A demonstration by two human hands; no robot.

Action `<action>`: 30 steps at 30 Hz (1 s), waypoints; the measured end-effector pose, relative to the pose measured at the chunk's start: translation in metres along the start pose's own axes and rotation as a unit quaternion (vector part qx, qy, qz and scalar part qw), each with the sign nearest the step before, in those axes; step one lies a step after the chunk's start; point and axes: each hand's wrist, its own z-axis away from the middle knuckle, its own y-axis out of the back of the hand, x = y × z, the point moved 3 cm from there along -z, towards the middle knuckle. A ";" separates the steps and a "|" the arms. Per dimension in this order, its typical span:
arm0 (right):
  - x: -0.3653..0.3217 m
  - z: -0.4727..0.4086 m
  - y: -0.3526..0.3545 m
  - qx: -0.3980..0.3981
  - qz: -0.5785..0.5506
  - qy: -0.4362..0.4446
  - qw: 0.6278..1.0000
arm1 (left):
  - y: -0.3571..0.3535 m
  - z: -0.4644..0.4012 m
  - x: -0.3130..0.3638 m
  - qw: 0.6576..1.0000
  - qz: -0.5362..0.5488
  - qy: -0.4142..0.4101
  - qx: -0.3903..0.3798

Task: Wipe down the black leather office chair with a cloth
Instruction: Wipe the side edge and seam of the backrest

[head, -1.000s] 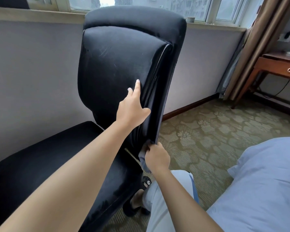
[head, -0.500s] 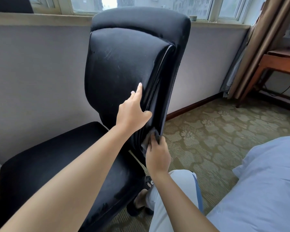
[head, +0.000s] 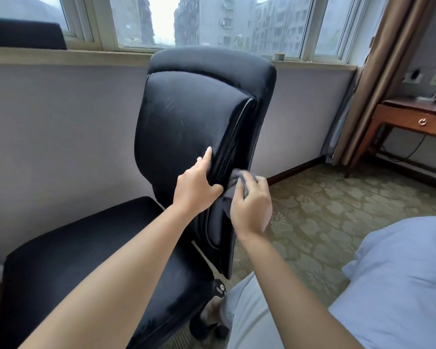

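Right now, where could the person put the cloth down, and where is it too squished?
The black leather chair's seat is bare, bordered by the grey wall and the backrest. The patterned green carpet, between the chair, the wooden desk and the pale blue bedding, is bare too. It is crowded at the backrest's side edge, where the left hand and the right hand, holding the grey cloth, meet.

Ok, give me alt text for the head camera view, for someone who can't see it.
A person's right hand rubs a grey cloth along the side edge of a black office chair, while the left hand steadies its backrest, beneath a window.
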 end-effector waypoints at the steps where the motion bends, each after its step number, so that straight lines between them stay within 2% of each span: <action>1: -0.009 -0.011 0.003 0.017 -0.005 0.026 1.000 | 0.001 0.003 0.000 1.000 0.002 -0.005 0.002; 4: -0.031 -0.037 0.009 0.054 -0.008 0.091 0.994 | 0.002 0.013 -0.001 1.000 -0.001 -0.019 -0.001; 7: -0.042 -0.043 0.009 0.081 0.057 0.136 0.986 | 0.002 0.021 -0.004 0.999 -0.006 -0.036 -0.003; 10: -0.035 -0.024 0.004 0.073 0.151 0.171 0.971 | 0.002 0.026 -0.008 0.999 -0.006 -0.051 0.001; 12: -0.030 -0.010 0.003 0.060 0.174 0.176 0.967 | 0.003 0.026 -0.009 0.998 -0.004 -0.058 0.005; 15: -0.041 -0.019 0.010 0.053 0.149 0.174 0.972 | 0.005 0.027 -0.007 0.999 0.003 -0.049 0.000; 21: -0.081 -0.069 0.033 0.144 0.127 0.208 0.959 | 0.009 0.033 -0.003 0.999 0.018 -0.031 -0.013; 24: -0.076 -0.073 0.026 0.112 0.173 0.212 0.955 | 0.009 0.034 -0.004 0.999 0.014 -0.030 -0.023; 28: -0.059 -0.034 0.010 0.045 0.205 0.232 0.950 | 0.007 0.032 -0.004 0.999 0.011 -0.037 -0.014; 30: -0.058 -0.025 0.007 0.041 0.218 0.244 0.944 | 0.007 0.033 -0.004 0.999 0.013 -0.039 -0.011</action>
